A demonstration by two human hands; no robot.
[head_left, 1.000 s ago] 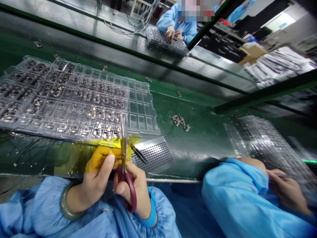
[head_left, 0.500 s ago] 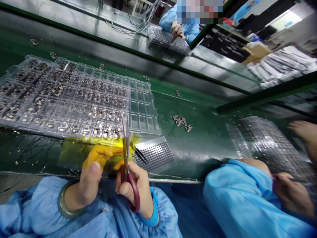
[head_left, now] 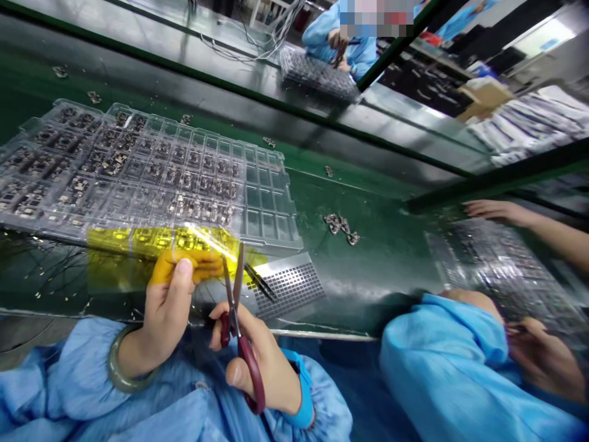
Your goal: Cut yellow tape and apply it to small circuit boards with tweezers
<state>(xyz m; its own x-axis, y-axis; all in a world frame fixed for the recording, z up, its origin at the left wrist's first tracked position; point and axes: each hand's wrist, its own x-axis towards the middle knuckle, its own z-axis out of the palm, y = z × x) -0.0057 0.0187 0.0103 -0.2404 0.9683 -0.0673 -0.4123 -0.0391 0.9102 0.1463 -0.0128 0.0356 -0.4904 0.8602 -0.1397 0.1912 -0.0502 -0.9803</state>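
Observation:
My left hand (head_left: 172,301) pinches a transparent yellow film sheet (head_left: 110,264) between thumb and fingers; the fingers show through from behind it. The sheet is raised over the front edge of the clear plastic trays. In my right hand (head_left: 257,350) is a pair of scissors (head_left: 236,294) with dark red handles, its blades parted and pointing up near the sheet's right end. Black tweezers (head_left: 261,283) lie just beyond the blades, on a sheet bearing a grid of small dark rectangles (head_left: 294,285).
Overlapping clear trays (head_left: 271,202) hold many small circuit boards. A cluster of small boards (head_left: 339,227) lies on the green mat (head_left: 377,245). At right, a co-worker's sleeve (head_left: 442,350) and hands are beside another tray (head_left: 501,264). Another person (head_left: 322,31) works across the bench.
The yellow sheet has come up and spread out to the left in my left hand. The scissors have moved slightly down and their blades have parted. A co-worker's hand at right has reached over their tray.

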